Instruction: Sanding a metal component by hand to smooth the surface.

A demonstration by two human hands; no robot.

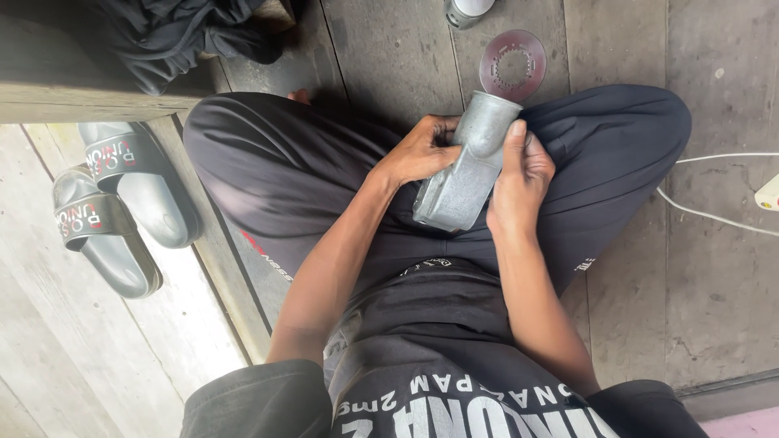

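While the person sits cross-legged on a wooden floor, both hands clasp a grey metal housing above the lap.

The left hand wraps the housing's far side, its fingertips hidden behind the round neck; the right hand closes on the near side, thumb pressed along the neck's rim, and its palm covers part of the casting. The housing's boxy lower end tilts toward the body, and what lies inside its open mouth cannot be made out. Beyond the knees a perforated metal disc lies flat on the boards, and a round silvery object is cut off by the top edge. Two grey slides rest on lower planks at left; a white cable runs off right.
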